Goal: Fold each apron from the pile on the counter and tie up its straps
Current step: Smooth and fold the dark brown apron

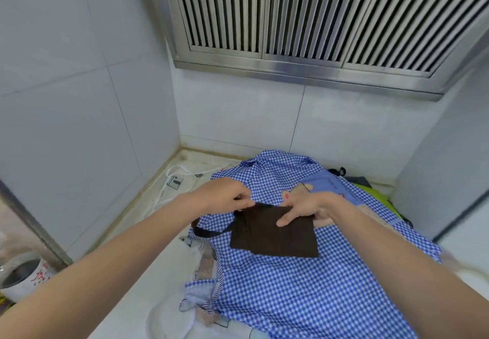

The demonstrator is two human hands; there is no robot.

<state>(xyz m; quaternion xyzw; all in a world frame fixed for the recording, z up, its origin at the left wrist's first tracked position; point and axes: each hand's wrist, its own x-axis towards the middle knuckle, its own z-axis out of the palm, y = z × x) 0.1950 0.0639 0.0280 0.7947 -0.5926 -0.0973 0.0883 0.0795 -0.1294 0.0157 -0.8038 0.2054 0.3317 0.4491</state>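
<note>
1. So we've got a dark brown apron (275, 235) folded down into a small flat rectangle, sitting on top of the blue-and-white checked apron (304, 285) that's spread across most of the counter (137, 267).
2. Our left hand (225, 193) is at the brown apron's far left corner, fingers pinched together on what looks like its strap right where it leaves the fabric.
3. That brown strap (203, 229) loops out to the left of the folded piece and curls back over the checked cloth, lying loose, not tied.
4. Our right hand (309, 206) is on the far right part of the brown rectangle, fingers spread and pressing down flat on it, index finger stretched toward the middle. Not gripping, just pinning it down.
5. The checked apron has a light blue patch (333, 185) with a cartoon print, just beyond the right hand.
6. More of the pile: a striped-trim piece (209, 280) bunched at the left edge of the checked one, and something bright green (375, 196) peeking out at the far right.
7. White cords (180, 172) lie on the counter in the back left corner, well apart from the brown apron.
8. Tiled walls all round, a steel louvred vent (317, 16) overhead, a white pot (23, 275) at bottom left.
</note>
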